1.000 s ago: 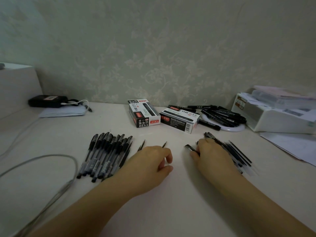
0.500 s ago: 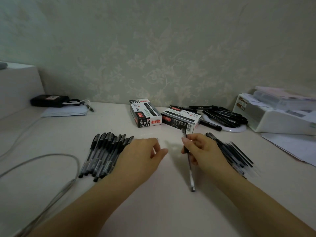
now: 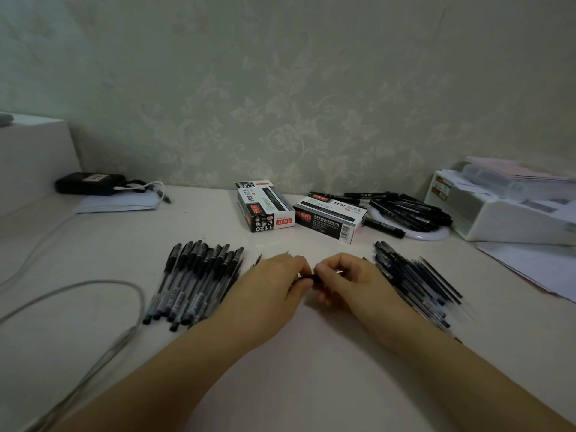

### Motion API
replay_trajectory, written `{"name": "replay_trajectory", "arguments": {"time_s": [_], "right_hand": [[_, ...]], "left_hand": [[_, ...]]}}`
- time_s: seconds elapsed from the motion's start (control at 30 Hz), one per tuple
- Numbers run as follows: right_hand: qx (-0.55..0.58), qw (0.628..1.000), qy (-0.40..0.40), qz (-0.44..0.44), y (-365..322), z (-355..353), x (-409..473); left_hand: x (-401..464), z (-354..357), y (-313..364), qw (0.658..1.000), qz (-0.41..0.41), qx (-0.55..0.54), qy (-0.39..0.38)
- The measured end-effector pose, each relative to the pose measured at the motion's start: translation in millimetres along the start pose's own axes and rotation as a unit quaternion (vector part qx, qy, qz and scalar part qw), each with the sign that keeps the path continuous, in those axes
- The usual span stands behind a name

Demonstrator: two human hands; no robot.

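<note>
My left hand point(image 3: 274, 288) and my right hand point(image 3: 352, 285) meet at the middle of the white desk, fingers curled. Between their fingertips they pinch a black pen point(image 3: 311, 278), mostly hidden by the fingers. A row of capped black pens point(image 3: 196, 282) lies left of my left hand. A looser pile of pen parts and refills point(image 3: 414, 282) lies right of my right hand. Thin tips point(image 3: 258, 258) poke out past my left hand's knuckles.
Two black pen boxes point(image 3: 265, 205) point(image 3: 330, 218) stand at the back by the wall. Black markers point(image 3: 408, 210) lie on a white ring. A white box with papers point(image 3: 505, 207) sits far right. A grey cable point(image 3: 78, 294) loops at left, near a black device point(image 3: 90, 183).
My right hand picked a pen from the right pile, lifted it and brought it to the middle. My left hand moved in to meet it; both now pinch it.
</note>
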State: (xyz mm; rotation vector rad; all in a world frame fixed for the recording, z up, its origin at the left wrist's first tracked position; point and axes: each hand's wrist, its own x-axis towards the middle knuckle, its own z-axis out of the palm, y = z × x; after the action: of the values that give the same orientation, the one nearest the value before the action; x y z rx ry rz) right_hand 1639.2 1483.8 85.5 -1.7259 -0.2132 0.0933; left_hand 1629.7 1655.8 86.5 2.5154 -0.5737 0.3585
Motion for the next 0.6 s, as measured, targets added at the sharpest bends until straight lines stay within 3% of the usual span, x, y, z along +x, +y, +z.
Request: {"name": "replay_trajectory", "arguments": {"time_s": [0.13,0.27,0.6], "right_hand": [[-0.057,0.998,-0.009,-0.030,-0.9,-1.8,0.8],[-0.021,0.998,-0.030,-0.055,-4.6,0.2,-2.3],[0.019,0.996,-0.029,-0.083,-7.8,0.4,-2.1]], "left_hand": [[-0.7,-1.4,2.6,1.000,0.019,0.001,-0.002],[-0.3,-3.9,4.9,0.999,0.027,0.017,-0.015],[0.2,-6.5,5.4,0.994,0.034,0.088,0.054]]}}
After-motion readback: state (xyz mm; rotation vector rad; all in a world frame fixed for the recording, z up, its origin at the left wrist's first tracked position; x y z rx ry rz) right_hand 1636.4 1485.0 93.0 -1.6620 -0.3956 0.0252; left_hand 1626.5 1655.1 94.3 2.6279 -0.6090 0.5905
